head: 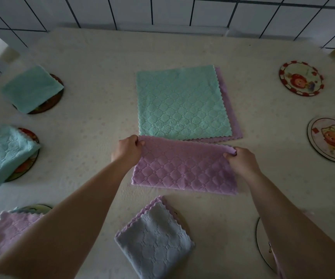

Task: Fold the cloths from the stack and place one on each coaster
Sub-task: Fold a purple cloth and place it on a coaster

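Folding the purple cloth [183, 168], just in front of the stack [182, 103].
Left hand [127, 149] pinching its far left corner, right hand [241, 161] pinching the far right; doubled flat on the table [102, 77].

Dim, flat light with a cool grey cast; shadows are soft and weak. Wide-angle bending curves the tiled wall [162, 11] lines, and the corners darken and blur slightly. No glare.

Cream patterned tablecloth [94, 109]; white tiled wall [172, 11], dark grout; dim light.
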